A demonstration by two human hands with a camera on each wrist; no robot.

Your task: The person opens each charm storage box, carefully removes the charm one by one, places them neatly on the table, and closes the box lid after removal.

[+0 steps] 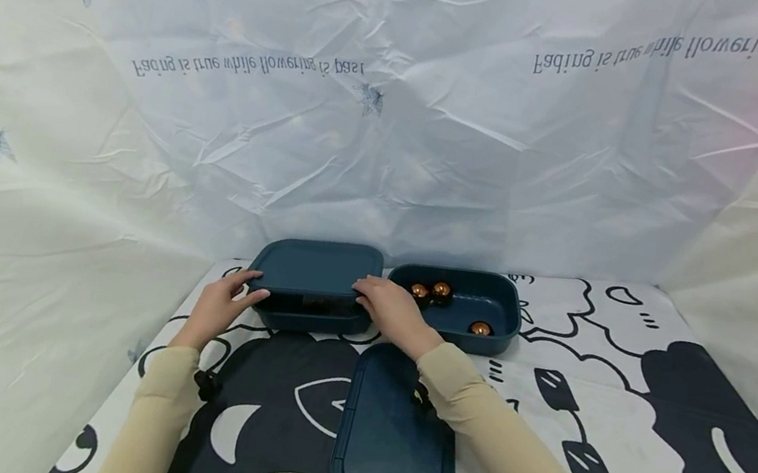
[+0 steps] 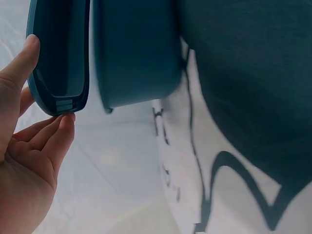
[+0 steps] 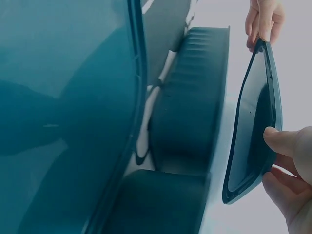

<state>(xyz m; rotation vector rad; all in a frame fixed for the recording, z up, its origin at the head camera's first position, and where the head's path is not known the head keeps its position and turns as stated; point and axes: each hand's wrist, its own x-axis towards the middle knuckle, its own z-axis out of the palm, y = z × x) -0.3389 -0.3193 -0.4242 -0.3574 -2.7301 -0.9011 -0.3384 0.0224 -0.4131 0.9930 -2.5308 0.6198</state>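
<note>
Between both hands a dark blue lid (image 1: 316, 266) is held up over the left dark blue box (image 1: 312, 323), tilted and apart from its front rim. My left hand (image 1: 213, 313) pinches the lid's left end, thumb on one side and fingers at the corner in the left wrist view. The right hand (image 1: 397, 314) grips the opposite end; in the right wrist view its thumb lies on the lid's underside (image 3: 251, 131). Shadow under the lid mostly hides what is inside the left box.
To the right, an uncovered dark blue box (image 1: 460, 340) contains 3 shiny copper-coloured round pieces (image 1: 480, 328) with dark bases. A second lid (image 1: 396, 451) lies on the patterned cloth (image 1: 316, 378) in front, partly beneath the right forearm. White sheeting (image 1: 377, 160) hangs behind the boxes.
</note>
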